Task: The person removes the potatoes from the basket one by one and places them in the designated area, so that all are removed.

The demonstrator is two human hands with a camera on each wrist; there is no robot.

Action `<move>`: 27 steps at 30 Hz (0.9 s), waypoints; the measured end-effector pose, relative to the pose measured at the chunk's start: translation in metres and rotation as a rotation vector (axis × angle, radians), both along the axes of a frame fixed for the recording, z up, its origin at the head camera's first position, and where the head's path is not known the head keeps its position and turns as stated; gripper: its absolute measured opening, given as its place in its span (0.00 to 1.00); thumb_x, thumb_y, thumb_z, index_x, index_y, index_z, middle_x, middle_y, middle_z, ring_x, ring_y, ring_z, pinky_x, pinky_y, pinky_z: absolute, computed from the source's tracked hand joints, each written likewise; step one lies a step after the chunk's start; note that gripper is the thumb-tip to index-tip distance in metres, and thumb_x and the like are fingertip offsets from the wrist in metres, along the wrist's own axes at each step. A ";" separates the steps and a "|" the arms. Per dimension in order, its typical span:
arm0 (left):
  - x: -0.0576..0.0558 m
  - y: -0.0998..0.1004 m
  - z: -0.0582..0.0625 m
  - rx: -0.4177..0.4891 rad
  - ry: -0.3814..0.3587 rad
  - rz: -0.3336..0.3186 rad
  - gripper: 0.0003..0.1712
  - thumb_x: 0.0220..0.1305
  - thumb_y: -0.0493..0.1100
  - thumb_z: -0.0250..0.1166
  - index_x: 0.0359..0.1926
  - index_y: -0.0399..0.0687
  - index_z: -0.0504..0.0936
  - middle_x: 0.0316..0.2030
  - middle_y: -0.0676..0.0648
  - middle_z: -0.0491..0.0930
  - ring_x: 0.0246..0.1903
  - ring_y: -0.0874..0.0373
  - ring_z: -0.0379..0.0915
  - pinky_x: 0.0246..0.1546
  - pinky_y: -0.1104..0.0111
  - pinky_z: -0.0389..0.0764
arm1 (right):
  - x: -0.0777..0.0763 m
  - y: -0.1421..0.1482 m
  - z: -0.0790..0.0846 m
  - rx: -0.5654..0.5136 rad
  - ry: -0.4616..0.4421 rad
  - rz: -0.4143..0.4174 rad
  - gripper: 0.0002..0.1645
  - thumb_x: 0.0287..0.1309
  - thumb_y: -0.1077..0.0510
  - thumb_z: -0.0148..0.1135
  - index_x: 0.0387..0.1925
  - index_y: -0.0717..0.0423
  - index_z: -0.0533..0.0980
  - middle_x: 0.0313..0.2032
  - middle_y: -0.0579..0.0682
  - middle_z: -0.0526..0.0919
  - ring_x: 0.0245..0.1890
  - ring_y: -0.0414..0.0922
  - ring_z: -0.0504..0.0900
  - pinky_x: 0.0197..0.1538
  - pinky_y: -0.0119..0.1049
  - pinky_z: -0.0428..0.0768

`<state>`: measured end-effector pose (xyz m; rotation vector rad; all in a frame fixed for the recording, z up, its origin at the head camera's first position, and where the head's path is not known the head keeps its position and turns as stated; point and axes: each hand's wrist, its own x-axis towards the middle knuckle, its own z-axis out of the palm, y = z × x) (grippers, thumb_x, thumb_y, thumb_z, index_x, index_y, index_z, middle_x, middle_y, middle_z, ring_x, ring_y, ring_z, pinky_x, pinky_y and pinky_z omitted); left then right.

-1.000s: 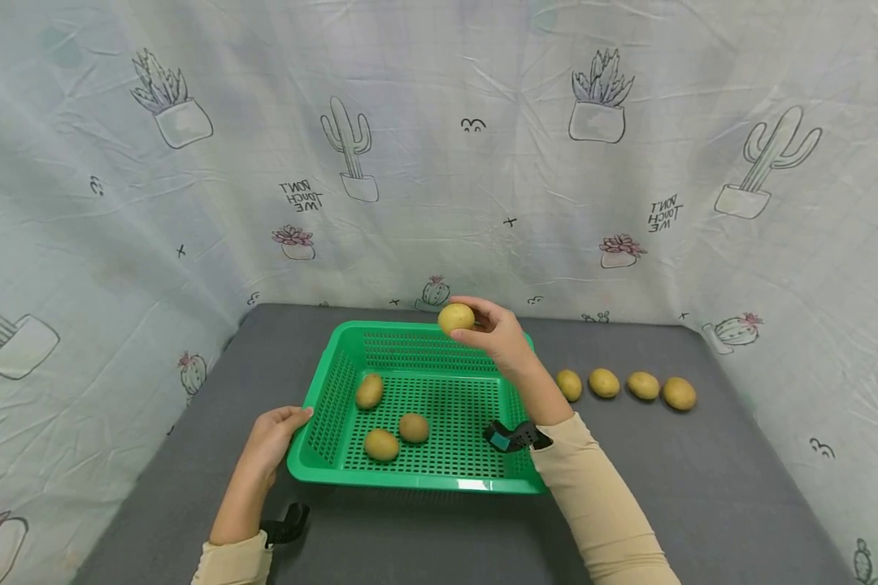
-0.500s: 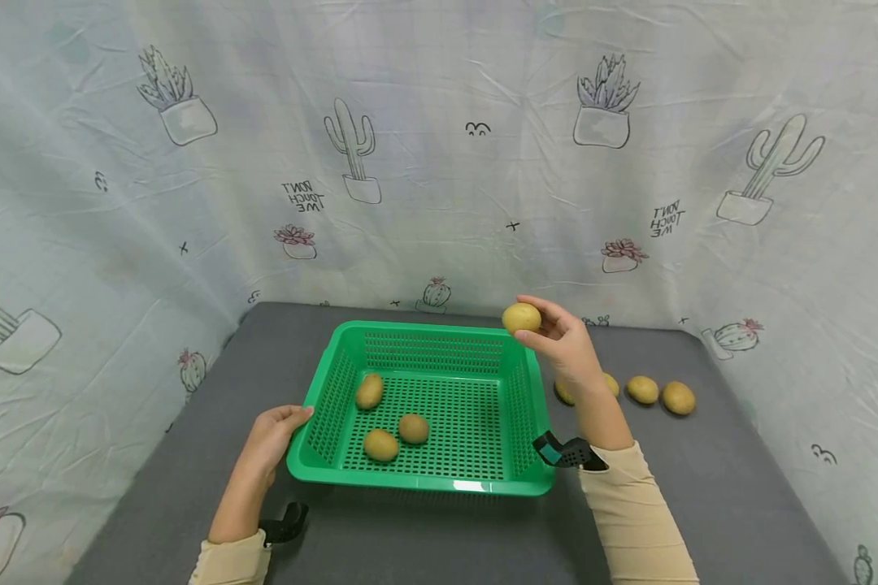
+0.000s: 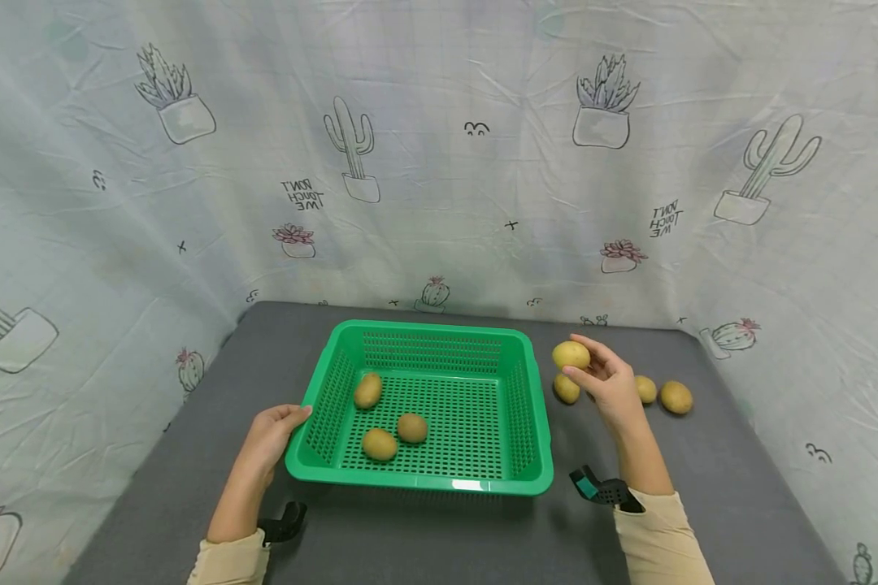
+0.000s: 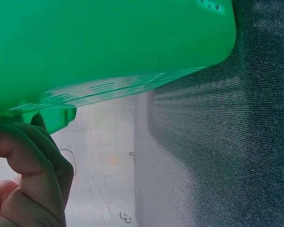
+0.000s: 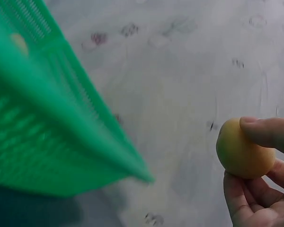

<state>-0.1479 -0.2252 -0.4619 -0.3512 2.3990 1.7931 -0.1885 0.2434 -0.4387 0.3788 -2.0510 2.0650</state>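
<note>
Fabric (image 3: 117, 309) in pale grey-white, printed with potted cacti and succulents, hangs at the left and runs round behind a dark grey table top (image 3: 183, 471). Next along, the person's left hand (image 3: 269, 439) grips the left rim of a rectangular, perforated basket (image 3: 439, 327) in green plastic, whose long axis runs left to right. Within its left half lie a yellow-brown, oval potato (image 3: 368, 391) towards the back, a yellower oval potato (image 3: 380, 444) nearer the front and a browner, rounder potato (image 3: 412, 428) just to that one's right.

Beyond the right rim, outside the basket, the person's right hand (image 3: 610, 392) pinches a smooth, pale-yellow potato (image 3: 571, 356) between thumb and fingers. It sits on the hand's basket-facing side, its longer axis roughly sideways in the head view; the left hand is well apart, across the basket. It overlaps a yellow, oval table potato (image 3: 567, 390) in that view; whether they touch cannot be told. Farther right rest a partly hidden yellow potato (image 3: 645, 390) and a rounder, golden potato (image 3: 676, 397).

Mirrored black lettering (image 3: 303, 195) reads "DON'T TOUCH WE", repeated farther right. No brand is legible.
</note>
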 end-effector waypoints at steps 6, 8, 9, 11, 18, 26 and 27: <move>0.000 -0.001 0.000 -0.018 -0.007 -0.009 0.25 0.72 0.48 0.51 0.54 0.27 0.72 0.25 0.51 0.79 0.22 0.63 0.75 0.27 0.68 0.78 | 0.013 0.015 -0.031 0.037 -0.060 -0.051 0.29 0.58 0.70 0.61 0.62 0.62 0.68 0.49 0.40 0.77 0.46 0.33 0.77 0.43 0.23 0.77; 0.000 -0.001 0.000 -0.021 -0.009 -0.010 0.26 0.73 0.49 0.51 0.55 0.27 0.72 0.26 0.51 0.79 0.22 0.63 0.75 0.27 0.68 0.78 | 0.016 0.018 -0.041 0.048 -0.103 -0.072 0.29 0.59 0.68 0.61 0.62 0.62 0.68 0.50 0.39 0.75 0.46 0.32 0.77 0.44 0.22 0.76; -0.001 -0.001 0.000 -0.019 -0.012 -0.008 0.26 0.73 0.49 0.51 0.55 0.27 0.72 0.26 0.51 0.79 0.23 0.63 0.75 0.27 0.68 0.78 | 0.018 0.018 -0.046 0.048 -0.127 -0.084 0.30 0.59 0.67 0.62 0.63 0.63 0.67 0.50 0.39 0.75 0.46 0.31 0.77 0.44 0.21 0.76; -0.001 -0.001 0.000 -0.020 -0.009 -0.008 0.26 0.72 0.49 0.51 0.55 0.27 0.72 0.26 0.51 0.79 0.22 0.63 0.75 0.27 0.68 0.77 | 0.021 0.019 -0.054 0.046 -0.170 -0.115 0.32 0.58 0.66 0.63 0.63 0.66 0.66 0.51 0.39 0.74 0.46 0.30 0.76 0.45 0.21 0.76; -0.002 -0.001 -0.001 -0.016 -0.004 -0.010 0.25 0.72 0.48 0.51 0.54 0.27 0.72 0.26 0.51 0.79 0.22 0.63 0.75 0.27 0.68 0.78 | 0.029 0.021 -0.076 0.083 -0.247 -0.176 0.35 0.57 0.65 0.65 0.63 0.72 0.63 0.48 0.34 0.74 0.45 0.27 0.75 0.45 0.19 0.74; -0.001 -0.002 0.000 -0.017 -0.002 -0.011 0.26 0.72 0.49 0.51 0.54 0.26 0.72 0.26 0.51 0.79 0.22 0.64 0.75 0.27 0.68 0.78 | 0.035 0.024 -0.093 0.224 -0.275 -0.179 0.34 0.57 0.62 0.66 0.63 0.68 0.65 0.50 0.42 0.76 0.44 0.23 0.74 0.44 0.19 0.74; -0.001 -0.002 0.000 -0.019 -0.002 -0.011 0.26 0.72 0.49 0.51 0.54 0.26 0.72 0.26 0.52 0.79 0.22 0.64 0.75 0.27 0.68 0.78 | 0.035 0.024 -0.095 0.240 -0.277 -0.175 0.35 0.57 0.62 0.66 0.63 0.67 0.65 0.52 0.47 0.75 0.44 0.22 0.74 0.44 0.19 0.74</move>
